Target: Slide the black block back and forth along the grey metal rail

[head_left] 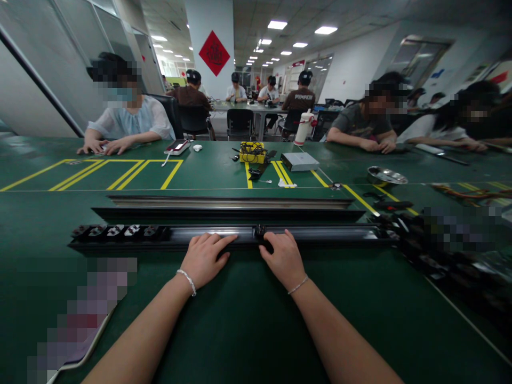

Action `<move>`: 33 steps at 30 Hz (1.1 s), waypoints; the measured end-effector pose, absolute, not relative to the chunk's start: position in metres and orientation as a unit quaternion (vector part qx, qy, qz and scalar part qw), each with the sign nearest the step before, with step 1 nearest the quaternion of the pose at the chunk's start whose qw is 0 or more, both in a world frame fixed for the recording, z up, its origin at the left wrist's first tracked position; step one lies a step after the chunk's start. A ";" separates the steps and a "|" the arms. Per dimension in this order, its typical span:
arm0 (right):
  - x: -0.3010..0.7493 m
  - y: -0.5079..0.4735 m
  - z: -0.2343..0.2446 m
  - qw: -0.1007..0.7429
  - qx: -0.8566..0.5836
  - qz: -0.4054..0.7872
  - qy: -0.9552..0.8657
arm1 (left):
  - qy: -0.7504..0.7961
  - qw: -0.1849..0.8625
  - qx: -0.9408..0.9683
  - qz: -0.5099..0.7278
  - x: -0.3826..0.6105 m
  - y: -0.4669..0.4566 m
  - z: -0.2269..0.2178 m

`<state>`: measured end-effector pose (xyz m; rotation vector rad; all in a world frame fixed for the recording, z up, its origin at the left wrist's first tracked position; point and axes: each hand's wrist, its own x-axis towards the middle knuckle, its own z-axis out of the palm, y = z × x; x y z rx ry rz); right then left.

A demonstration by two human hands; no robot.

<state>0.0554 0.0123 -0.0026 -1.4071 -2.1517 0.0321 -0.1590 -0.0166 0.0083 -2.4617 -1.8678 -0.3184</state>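
A long black metal channel (320, 235) lies across the green table in front of me. Several black socket modules (116, 231) sit in a row at its left end, some with shiny faces. One more black socket module (261, 230) stands in the channel near its middle. The curled fingers of my right hand (285, 258) are closed against this module's right side; the exact contact is partly hidden. My left hand (204, 258) rests on the channel to the left, holding nothing, index finger stretched along it and thumb apart.
Behind the channel lie two more black strips (228, 214). Black modules (432, 261) are heaped at the right. A yellow box with cables (253, 153), a grey box (300, 161) and a metal bowl (387, 175) stand farther back. Other people sit across the table.
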 end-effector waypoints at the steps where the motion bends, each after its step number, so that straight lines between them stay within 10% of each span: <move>1: 0.055 0.013 -0.003 0.281 -0.525 0.011 -0.803 | -0.600 0.017 -0.793 -0.102 -0.159 -0.017 0.008; 33: 0.055 0.011 -0.002 0.275 -0.546 -0.023 -0.791 | -0.603 0.001 -0.791 -0.109 -0.159 -0.016 0.009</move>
